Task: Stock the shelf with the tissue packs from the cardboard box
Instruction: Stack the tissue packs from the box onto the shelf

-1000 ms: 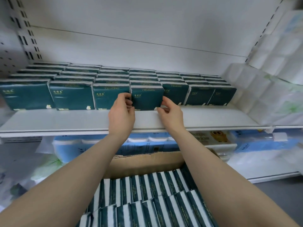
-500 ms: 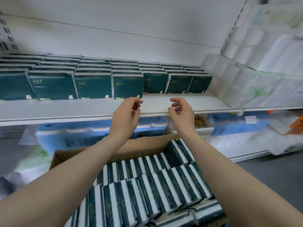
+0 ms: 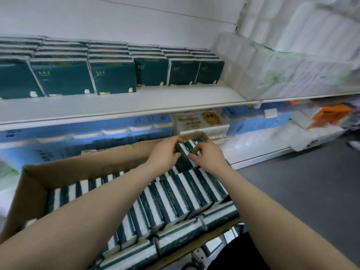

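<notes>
A brown cardboard box [image 3: 64, 172] sits below the shelf, packed with several dark green and white tissue packs [image 3: 175, 199] standing on edge. Both my hands are down in its far right corner. My left hand [image 3: 165, 154] and my right hand [image 3: 206, 156] pinch the same upright tissue pack [image 3: 183, 155] from either side, fingers curled on its top edge. On the white shelf [image 3: 136, 104] above, several rows of dark green tissue packs [image 3: 113, 76] stand facing out, with bare shelf in front of them and at the right end.
White toilet-roll bundles [image 3: 272, 71] fill the shelf's right end and the bay beyond. Blue tissue packages [image 3: 58, 145] and a beige pack with an owl [image 3: 200, 119] lie on the lower shelf behind the box. Grey floor [image 3: 302, 191] lies to the right.
Both hands left the pack on the shelf, dropped down into the box and closed on a pack at its far right corner. The view has tilted down and to the right.
</notes>
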`<state>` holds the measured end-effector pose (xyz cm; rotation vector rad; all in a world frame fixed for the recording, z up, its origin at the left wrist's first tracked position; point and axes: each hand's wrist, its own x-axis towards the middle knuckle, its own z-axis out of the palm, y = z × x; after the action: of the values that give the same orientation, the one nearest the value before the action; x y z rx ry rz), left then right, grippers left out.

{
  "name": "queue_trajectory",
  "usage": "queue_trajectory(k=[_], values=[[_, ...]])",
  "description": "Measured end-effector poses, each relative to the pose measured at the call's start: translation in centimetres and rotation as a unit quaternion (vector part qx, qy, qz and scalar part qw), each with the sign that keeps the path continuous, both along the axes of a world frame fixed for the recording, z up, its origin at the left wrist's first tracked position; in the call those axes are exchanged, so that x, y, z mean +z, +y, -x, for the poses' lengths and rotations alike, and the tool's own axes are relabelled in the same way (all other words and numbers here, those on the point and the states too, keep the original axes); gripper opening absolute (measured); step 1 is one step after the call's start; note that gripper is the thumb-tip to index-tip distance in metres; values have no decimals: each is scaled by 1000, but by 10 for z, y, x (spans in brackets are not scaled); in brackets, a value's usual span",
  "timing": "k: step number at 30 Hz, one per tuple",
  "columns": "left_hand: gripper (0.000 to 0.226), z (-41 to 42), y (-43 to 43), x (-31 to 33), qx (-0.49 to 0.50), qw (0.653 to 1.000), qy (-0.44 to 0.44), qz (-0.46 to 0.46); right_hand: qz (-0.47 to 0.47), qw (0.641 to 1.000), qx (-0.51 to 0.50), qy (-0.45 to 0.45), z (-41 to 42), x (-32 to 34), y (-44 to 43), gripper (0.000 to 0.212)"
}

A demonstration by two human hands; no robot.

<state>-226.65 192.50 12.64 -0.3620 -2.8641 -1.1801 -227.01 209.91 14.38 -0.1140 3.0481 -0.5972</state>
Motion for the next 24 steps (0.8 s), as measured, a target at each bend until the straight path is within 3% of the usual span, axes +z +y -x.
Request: queue_trajectory(k=[4,9,17,21,24], values=[[54,5,7,-15,-17,998,-55,32,-85,996,-7,-36,-2,-12,0,44],[57,8,10,-24,-9,997,-72,32,-125,991,-3,-44,-1,-24,-7,63],[70,4,-10,-20,-4,999,-39,3,-47,998,-34,-25,0,-21,-9,29],[74,-3,-26,-9,-6,999,-42,-31,-10,999,-33,-10,-4,-13,-6,29],[71,-11,-33,2,5,998,-44,-50,70,997,-12,20,-7,0,-3,26]])
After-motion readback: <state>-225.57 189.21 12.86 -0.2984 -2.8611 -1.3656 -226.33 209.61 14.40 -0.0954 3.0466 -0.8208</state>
